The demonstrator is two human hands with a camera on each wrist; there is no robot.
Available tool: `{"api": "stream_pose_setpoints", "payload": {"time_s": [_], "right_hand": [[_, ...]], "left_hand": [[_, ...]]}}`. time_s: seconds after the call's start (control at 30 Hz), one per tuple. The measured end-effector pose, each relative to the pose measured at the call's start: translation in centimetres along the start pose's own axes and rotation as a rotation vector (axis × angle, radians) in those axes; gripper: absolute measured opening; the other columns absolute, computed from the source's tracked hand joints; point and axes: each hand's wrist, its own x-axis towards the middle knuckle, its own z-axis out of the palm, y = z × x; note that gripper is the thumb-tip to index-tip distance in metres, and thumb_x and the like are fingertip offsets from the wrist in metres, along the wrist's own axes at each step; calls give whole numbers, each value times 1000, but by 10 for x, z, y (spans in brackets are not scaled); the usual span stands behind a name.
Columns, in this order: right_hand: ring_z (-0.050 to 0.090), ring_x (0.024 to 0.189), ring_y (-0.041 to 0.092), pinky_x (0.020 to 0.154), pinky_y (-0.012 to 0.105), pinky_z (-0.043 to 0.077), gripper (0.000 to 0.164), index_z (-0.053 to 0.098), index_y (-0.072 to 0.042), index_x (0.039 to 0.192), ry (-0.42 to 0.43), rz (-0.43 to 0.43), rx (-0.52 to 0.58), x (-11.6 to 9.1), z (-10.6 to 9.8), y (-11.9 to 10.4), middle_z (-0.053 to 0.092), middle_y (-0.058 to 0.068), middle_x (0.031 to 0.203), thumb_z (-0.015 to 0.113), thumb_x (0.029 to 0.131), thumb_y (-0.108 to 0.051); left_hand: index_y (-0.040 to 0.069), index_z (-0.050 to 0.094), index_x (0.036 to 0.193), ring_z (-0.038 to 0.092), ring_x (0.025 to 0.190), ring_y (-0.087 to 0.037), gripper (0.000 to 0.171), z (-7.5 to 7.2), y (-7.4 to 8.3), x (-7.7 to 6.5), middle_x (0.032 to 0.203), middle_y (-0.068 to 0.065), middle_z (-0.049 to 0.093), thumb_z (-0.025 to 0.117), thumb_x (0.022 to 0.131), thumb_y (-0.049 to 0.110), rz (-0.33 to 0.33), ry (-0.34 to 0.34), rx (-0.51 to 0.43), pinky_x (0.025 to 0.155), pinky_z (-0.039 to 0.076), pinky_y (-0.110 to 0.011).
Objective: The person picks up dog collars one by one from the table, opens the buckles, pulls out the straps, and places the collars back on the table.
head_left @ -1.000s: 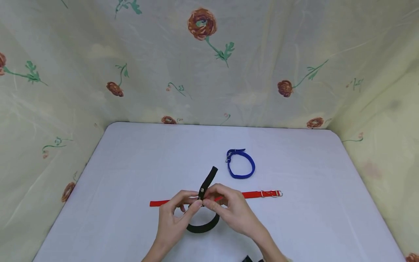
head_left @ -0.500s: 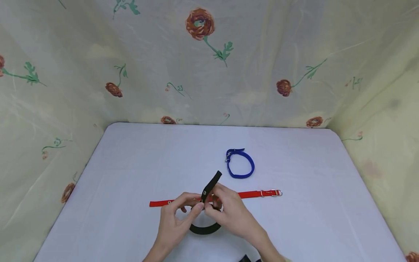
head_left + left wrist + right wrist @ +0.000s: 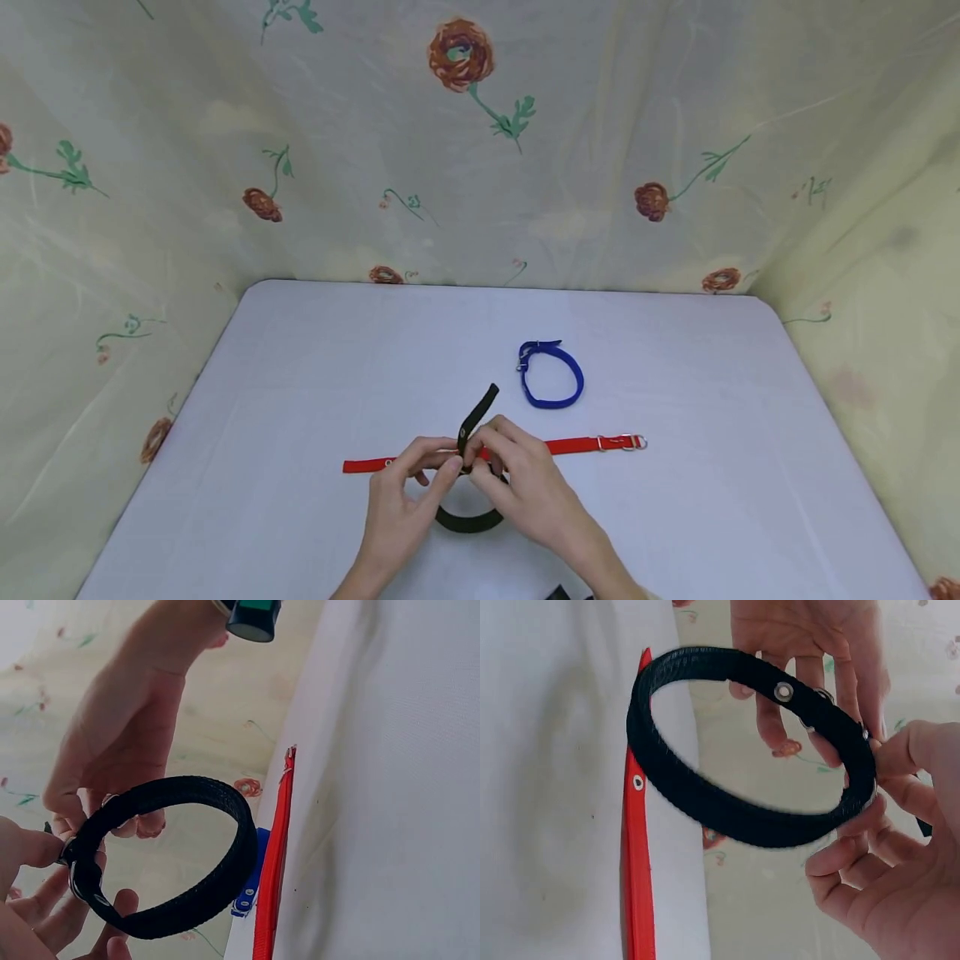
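Note:
A black collar [image 3: 470,523] with metal eyelets is bent into a loop, held up above the table. My left hand [image 3: 401,508] pinches it by the buckle area between thumb and fingers. From the other side my right hand [image 3: 528,492] pinches the same spot, where the strap's free end [image 3: 480,410] sticks up and away. In the left wrist view the black collar [image 3: 180,915] hangs as a round loop below the fingers. The right wrist view shows an eyelet [image 3: 784,691] on its band. Fingers partly hide the buckle.
A red collar [image 3: 581,446] lies stretched out behind the hands, its metal rings at the right end. Farther back a blue collar [image 3: 581,379] lies buckled in a loop on the white table [image 3: 337,358]. A dark object [image 3: 558,593] shows at the front edge. Flowered curtains [image 3: 570,150] surround the table.
The strap's free end swung right and down, then back up to the left. The right fingers shifted their pinch near the buckle; both hands stay at the collar.

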Motion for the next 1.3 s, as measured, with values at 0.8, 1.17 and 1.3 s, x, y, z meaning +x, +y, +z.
{"api": "stream_pose_setpoints", "payload": {"time_s": [0.8,1.17,1.3], "right_hand": [[69,99,4,85,28,61,23,78,-23,113,76,-151,-130,1,-7,8,79,-14,106,88,91,-24],[68,97,9,77,29,61,28,75,-20,114,159,-107,-64,4,-9,17,78,-9,104,88,90,-17],[69,94,8,76,25,58,28,75,-18,114,258,-56,-58,5,-9,17,79,-8,104,88,90,-15]], "left_hand": [[28,77,121,76,76,-13,22,-12,-2,11,97,4,83,79,100,25,-83,-73,-67,78,58,-23],[25,76,119,73,82,-3,25,-17,-6,13,95,5,84,83,96,22,-101,-124,57,78,56,-22],[20,79,113,75,80,-4,16,-17,-6,16,91,4,82,81,96,20,-107,-87,56,79,58,-22]]}}
